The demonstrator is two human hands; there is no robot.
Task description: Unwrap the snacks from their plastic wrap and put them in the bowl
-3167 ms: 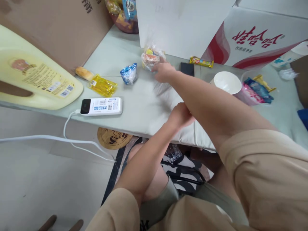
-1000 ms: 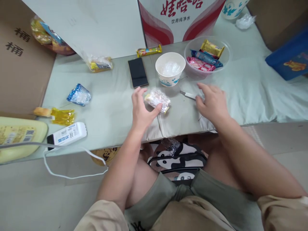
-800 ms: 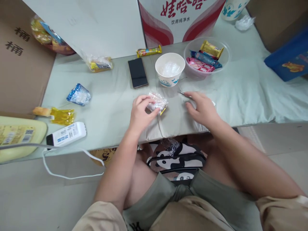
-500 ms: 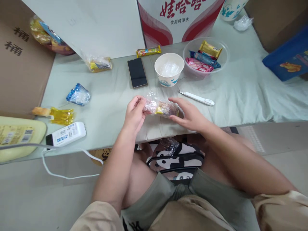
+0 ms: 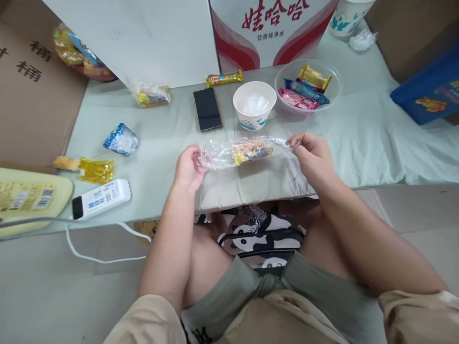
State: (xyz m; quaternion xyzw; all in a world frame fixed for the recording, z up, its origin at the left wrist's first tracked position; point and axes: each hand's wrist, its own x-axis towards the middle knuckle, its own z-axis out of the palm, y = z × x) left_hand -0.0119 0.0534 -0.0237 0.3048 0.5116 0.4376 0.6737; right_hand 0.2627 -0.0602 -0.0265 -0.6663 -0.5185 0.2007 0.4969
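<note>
A strip of clear plastic wrap [image 5: 220,155] is stretched between my two hands above the near edge of the table. Inside or under its middle lies a small snack [image 5: 252,151] in a yellow and dark wrapper. My left hand [image 5: 190,168] pinches the wrap's left end. At the other end, the fingers of my right hand [image 5: 312,155] are closed on a twisted tip of the wrap. Just beyond the hands stands a paper bowl [image 5: 254,119] with crumpled clear plastic [image 5: 254,103] in it. The white-handled tool seen earlier near my right hand is hidden now.
At the back are a black phone [image 5: 208,109], a yellow snack stick [image 5: 224,78] and a clear plastic bowl [image 5: 335,98] of wrapped snacks. To the left lie a blue wrapper [image 5: 121,139], a bread piece in yellow film [image 5: 96,170] and a white device [image 5: 102,198] with a cable.
My hands have moved apart, drawing the bunched clear wrap out into a long strip. My right hand went from open beside the snack to pinching the wrap's right end.
</note>
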